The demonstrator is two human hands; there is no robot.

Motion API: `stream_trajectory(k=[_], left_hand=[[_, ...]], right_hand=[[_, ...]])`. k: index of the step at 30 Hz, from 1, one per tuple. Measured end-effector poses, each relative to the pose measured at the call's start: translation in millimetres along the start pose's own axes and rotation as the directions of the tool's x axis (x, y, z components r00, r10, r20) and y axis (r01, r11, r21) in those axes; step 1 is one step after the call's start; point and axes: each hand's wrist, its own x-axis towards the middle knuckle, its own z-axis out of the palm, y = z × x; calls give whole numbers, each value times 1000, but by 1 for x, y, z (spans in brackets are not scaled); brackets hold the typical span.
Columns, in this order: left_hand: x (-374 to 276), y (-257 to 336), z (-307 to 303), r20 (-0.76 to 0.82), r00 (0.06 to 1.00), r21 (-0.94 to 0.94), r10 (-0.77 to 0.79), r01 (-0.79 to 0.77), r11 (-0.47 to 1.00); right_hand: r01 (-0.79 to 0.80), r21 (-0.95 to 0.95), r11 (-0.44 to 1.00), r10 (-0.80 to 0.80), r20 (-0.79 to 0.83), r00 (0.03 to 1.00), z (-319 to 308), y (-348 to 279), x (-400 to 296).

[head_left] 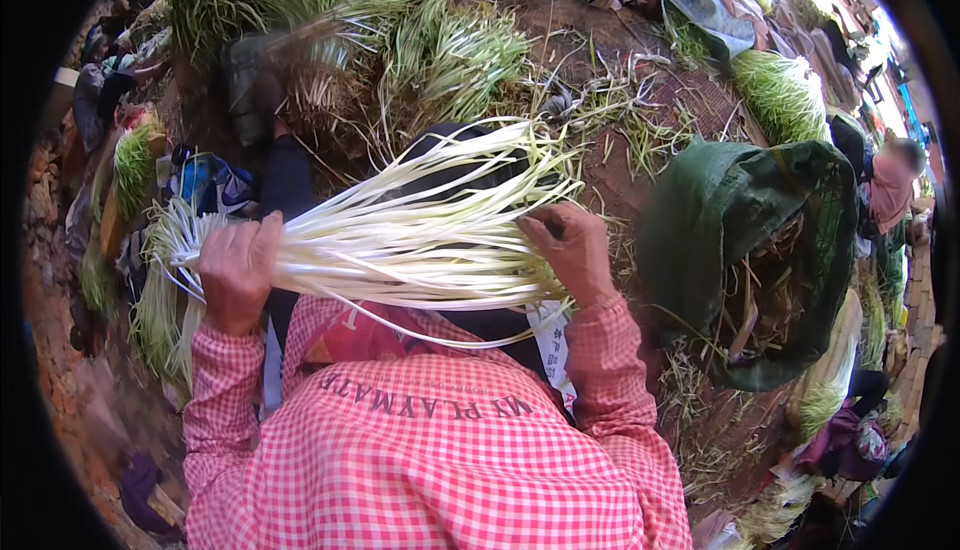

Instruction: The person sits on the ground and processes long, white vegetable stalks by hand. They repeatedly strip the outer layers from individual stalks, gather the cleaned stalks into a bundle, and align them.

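Observation:
My left hand [238,268] is closed around the white lower stems of a long bundle of pale leafy stems [405,238], which look like blanched chives. The cut ends stick out to the left of my fist, and the leaves fan out to the right across my lap, turning yellow-green at the tips. At that fanned end is my right hand [568,246], its thumb and fingers curled against the leaves. Whether a leaf is pinched between those fingers I cannot tell. One stem [450,340] droops apart along the bundle's near side.
Several heaps of greener stems [457,54] lie on the ground ahead. To my right, a dark green sack [694,227] gapes, with dry brown scraps inside. Loose trimmings [637,99] litter the soil. Another person [892,182] is at the far right; more bundles [784,96] lie nearby.

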Motion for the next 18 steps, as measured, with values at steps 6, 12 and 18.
stream_trajectory(k=[6,12,18], left_hand=[[-10,-7,2,32,999,-19,-13,13,1000],[-23,-19,12,16,1000,-18,-9,9,1000],[-33,-31,11,48,999,-3,-10,10,1000]], right_hand=[[-119,37,992,123,-404,907,-17,93,-14],[-547,-347,762,349,-492,798,-66,213,-79],[-619,-546,564,472,-403,785,-55,211,-95]])
